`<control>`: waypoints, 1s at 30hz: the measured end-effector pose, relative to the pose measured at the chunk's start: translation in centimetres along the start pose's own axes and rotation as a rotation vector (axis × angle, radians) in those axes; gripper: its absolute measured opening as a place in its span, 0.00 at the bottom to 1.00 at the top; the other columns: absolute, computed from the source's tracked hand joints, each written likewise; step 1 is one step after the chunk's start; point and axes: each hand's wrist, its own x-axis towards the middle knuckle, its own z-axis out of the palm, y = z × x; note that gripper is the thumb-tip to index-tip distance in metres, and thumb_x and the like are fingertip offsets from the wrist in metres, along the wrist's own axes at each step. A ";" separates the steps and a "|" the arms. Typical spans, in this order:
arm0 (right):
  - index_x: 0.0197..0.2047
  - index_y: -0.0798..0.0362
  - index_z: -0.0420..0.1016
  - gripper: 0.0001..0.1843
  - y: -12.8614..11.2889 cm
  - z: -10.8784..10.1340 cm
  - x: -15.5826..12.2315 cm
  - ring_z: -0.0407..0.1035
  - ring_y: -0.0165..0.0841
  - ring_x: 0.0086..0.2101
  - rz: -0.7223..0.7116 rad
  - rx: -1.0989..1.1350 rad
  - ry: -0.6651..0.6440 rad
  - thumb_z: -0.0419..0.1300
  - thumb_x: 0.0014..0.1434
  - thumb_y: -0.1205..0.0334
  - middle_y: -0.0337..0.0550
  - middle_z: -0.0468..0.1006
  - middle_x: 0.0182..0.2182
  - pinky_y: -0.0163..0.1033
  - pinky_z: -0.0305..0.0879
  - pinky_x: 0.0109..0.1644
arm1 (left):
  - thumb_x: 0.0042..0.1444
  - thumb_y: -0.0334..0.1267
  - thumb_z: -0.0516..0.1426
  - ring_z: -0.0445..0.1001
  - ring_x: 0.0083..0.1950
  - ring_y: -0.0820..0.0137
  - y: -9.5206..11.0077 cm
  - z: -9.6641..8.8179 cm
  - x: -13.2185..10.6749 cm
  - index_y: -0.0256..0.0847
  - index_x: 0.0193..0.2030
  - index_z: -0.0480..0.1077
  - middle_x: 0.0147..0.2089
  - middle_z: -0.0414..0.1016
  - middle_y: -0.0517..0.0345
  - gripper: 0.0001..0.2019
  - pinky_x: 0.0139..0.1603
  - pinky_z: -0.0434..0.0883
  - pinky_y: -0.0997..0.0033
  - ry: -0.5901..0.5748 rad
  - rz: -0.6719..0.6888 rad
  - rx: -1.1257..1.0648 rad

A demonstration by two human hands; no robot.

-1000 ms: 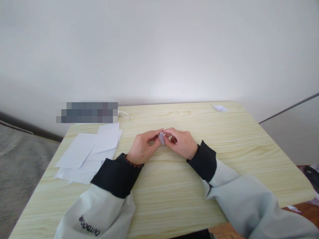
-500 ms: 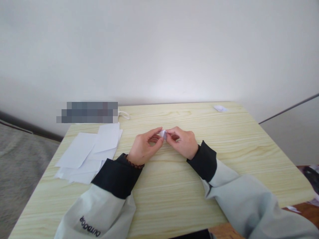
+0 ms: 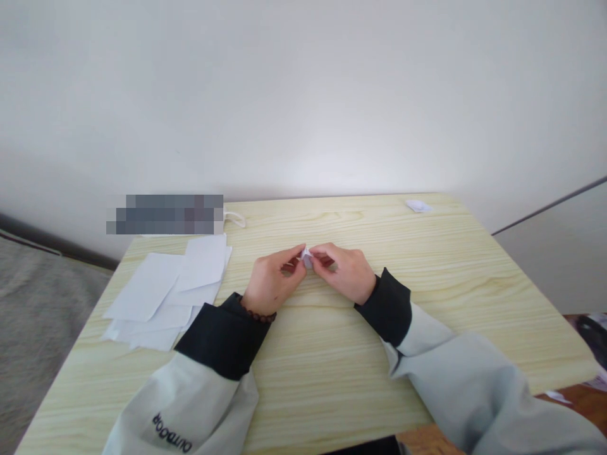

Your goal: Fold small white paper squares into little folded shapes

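My left hand (image 3: 272, 281) and my right hand (image 3: 346, 272) meet over the middle of a pale wooden table (image 3: 332, 354). Both pinch a small folded piece of white paper (image 3: 306, 256) between thumb and fingertips, just above the tabletop. Most of the paper is hidden by my fingers. A bead bracelet sits on my left wrist.
A loose pile of white paper sheets (image 3: 165, 287) lies on the table's left side. A small folded white paper object (image 3: 418, 205) rests at the far right corner. A white cord loop (image 3: 236, 218) lies at the back edge near a blurred patch. A white wall rises behind.
The small paper has gone from standing on edge between my fingers to being pressed smaller between both pinches. My hands have drawn slightly closer together.
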 end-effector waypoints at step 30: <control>0.40 0.54 0.77 0.12 0.2 -0.4 0.0 0.73 0.27 0.29 -0.185 0.163 0.126 0.54 0.56 0.72 0.43 0.80 0.32 0.31 0.70 0.36 | 0.46 0.45 0.64 0.78 0.37 0.68 -0.3 -1.0 1.0 0.35 0.43 0.72 0.41 0.79 0.52 0.20 0.44 0.75 0.65 -0.163 -0.325 -0.629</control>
